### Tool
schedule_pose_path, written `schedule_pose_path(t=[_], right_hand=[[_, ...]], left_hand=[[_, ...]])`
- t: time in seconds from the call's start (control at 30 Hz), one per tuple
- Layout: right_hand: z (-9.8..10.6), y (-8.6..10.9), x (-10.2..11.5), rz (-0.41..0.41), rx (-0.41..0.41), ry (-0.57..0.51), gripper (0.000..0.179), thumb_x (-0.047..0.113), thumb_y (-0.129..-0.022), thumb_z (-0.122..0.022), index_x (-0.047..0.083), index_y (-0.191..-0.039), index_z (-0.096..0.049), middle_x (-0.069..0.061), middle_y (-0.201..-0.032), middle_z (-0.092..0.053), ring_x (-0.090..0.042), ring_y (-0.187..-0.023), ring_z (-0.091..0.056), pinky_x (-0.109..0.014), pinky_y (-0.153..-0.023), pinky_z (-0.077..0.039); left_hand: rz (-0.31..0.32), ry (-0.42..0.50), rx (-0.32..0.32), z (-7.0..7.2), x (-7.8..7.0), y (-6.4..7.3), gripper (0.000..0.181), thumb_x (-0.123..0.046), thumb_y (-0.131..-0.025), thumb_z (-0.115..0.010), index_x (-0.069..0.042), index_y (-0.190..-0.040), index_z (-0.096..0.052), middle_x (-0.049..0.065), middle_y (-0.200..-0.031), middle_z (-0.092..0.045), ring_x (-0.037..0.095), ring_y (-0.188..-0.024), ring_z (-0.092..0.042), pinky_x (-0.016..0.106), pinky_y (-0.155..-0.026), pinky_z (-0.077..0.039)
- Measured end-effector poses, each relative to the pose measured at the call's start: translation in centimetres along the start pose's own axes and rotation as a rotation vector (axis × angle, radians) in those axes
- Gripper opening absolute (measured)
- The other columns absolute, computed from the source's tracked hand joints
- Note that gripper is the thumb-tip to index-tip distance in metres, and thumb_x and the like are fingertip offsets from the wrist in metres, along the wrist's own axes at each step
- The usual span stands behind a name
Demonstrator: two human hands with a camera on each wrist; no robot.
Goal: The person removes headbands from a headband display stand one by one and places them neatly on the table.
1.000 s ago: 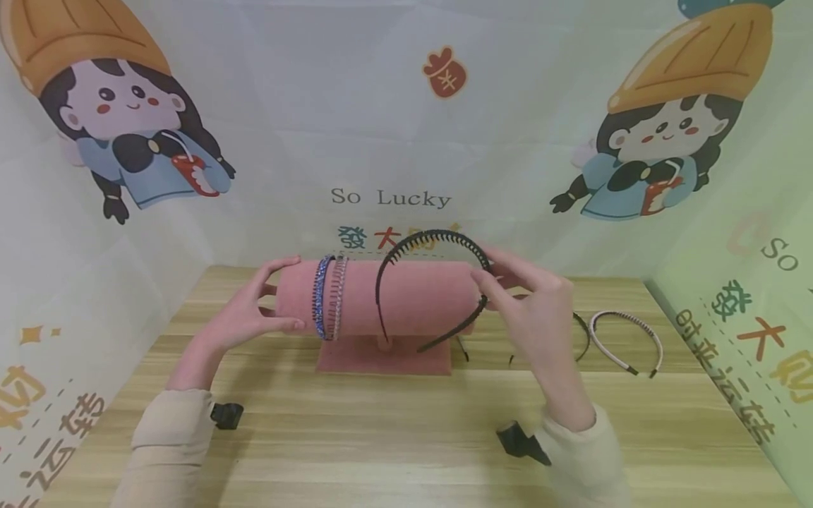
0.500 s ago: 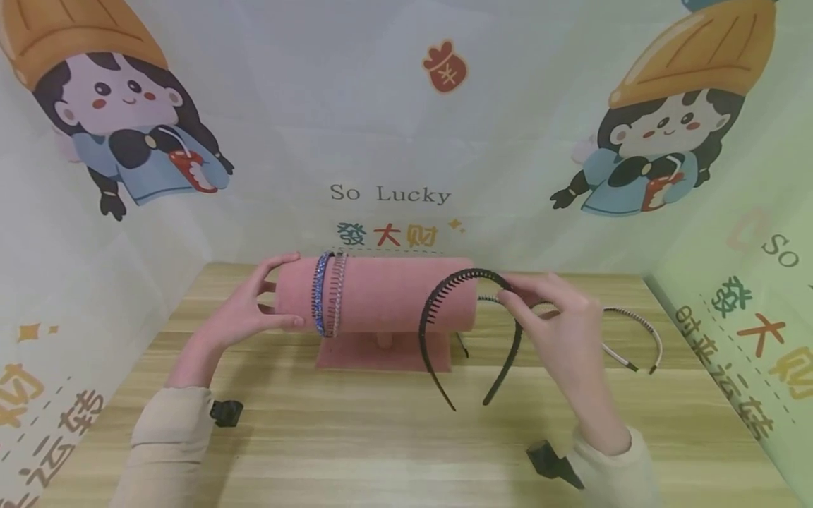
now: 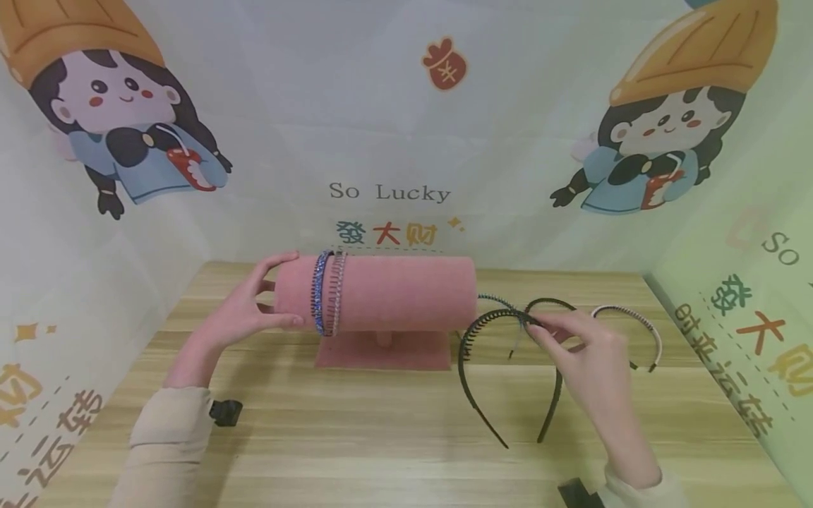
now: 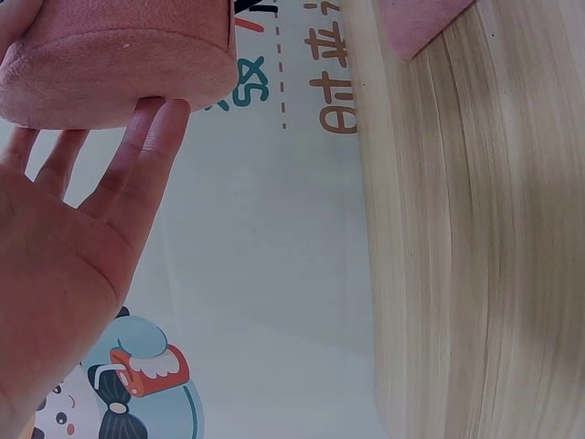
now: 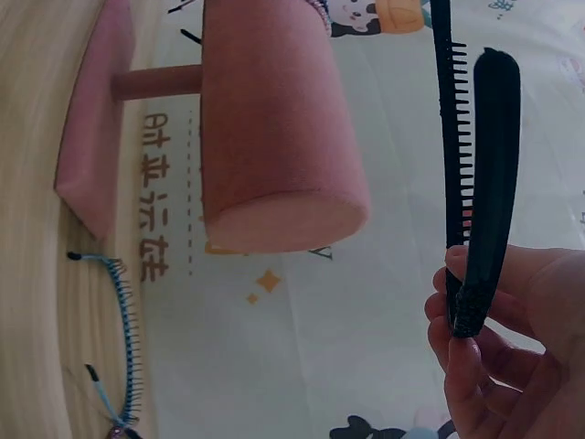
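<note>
A pink plush display roll (image 3: 406, 293) stands on a flat pink base (image 3: 419, 357). My left hand (image 3: 238, 307) grips its left end, thumb in front and fingers reaching round the end, as the left wrist view also shows. Around the roll's left part sit a glittery blue headband (image 3: 319, 303) and a pale silvery toothed headband (image 3: 339, 296). Off the roll's right end, my right hand (image 3: 593, 367) pinches a black toothed headband (image 5: 496, 137) near its top. Its two ends point downward in the head view.
Behind the black headband, more headbands lie on the wooden table (image 3: 317, 437): a light blue one (image 5: 129, 338), a dark one (image 3: 551, 302) and a whitish one (image 3: 646, 326). A printed cloth backdrop (image 3: 286, 155) encloses the back and sides.
The right hand has carried the black headband from in front of the roll rightward and down toward the person, away from the roll. The left hand keeps its grip on the roll's end.
</note>
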State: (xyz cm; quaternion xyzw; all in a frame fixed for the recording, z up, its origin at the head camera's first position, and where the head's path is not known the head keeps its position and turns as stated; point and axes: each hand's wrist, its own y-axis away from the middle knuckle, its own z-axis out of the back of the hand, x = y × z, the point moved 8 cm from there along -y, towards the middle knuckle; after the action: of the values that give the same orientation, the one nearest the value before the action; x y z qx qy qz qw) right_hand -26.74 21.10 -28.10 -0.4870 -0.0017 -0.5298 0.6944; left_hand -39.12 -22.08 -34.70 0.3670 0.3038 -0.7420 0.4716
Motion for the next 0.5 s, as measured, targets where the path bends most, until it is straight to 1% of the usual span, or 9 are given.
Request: schedule_pose_path(t=[0.1, 0.17, 0.37, 0.5], right_hand=[[-0.4, 1.0, -0.9, -0.023, 0.031, 0.028, 0.016, 0.004, -0.078, -0.081, 0.006, -0.093, -0.079, -0.005, -0.077, -0.074, 0.014, -0.069, -0.054, -0.005, -0.053, -0.049], [-0.8, 1.6, -1.6, -0.053, 0.054, 0.053, 0.015, 0.006, -0.078, -0.081, 0.007, -0.093, -0.079, -0.005, -0.077, -0.074, 0.01, -0.069, -0.055, -0.005, -0.054, -0.049], [-1.7, 3.3, -3.6, -0.157, 0.129, 0.1, 0.014, 0.01, -0.08, -0.08, 0.008, -0.094, -0.078, -0.005, -0.08, -0.074, -0.009, -0.069, -0.063, -0.012, -0.054, -0.051], [-2.6, 4.2, -5.0, -0.234, 0.179, 0.115, 0.013, 0.013, -0.082, -0.079, 0.008, -0.094, -0.078, -0.007, -0.086, -0.074, -0.012, -0.07, -0.063, -0.016, -0.05, -0.048]], left_hand=[[-0.005, -0.004, 0.0, 0.0, -0.1, 0.0, 0.099, -0.017, -0.08, -0.083, -0.035, -0.155, -0.019, 0.01, -0.156, -0.028, 0.034, -0.126, -0.047, 0.029, -0.084, -0.06], [-0.01, -0.008, -0.002, 0.0, -0.1, -0.1, 0.099, -0.017, -0.08, -0.083, -0.035, -0.155, -0.02, 0.01, -0.156, -0.028, 0.034, -0.125, -0.048, 0.029, -0.084, -0.06], [-0.008, -0.033, -0.005, 0.1, -0.2, 0.0, 0.098, -0.019, -0.082, -0.082, -0.037, -0.155, -0.019, 0.009, -0.156, -0.028, 0.032, -0.126, -0.047, 0.027, -0.086, -0.058], [-0.008, -0.037, -0.008, 0.1, -0.2, 0.1, 0.098, -0.02, -0.082, -0.082, -0.037, -0.155, -0.019, 0.008, -0.157, -0.028, 0.032, -0.127, -0.046, 0.027, -0.086, -0.058]])
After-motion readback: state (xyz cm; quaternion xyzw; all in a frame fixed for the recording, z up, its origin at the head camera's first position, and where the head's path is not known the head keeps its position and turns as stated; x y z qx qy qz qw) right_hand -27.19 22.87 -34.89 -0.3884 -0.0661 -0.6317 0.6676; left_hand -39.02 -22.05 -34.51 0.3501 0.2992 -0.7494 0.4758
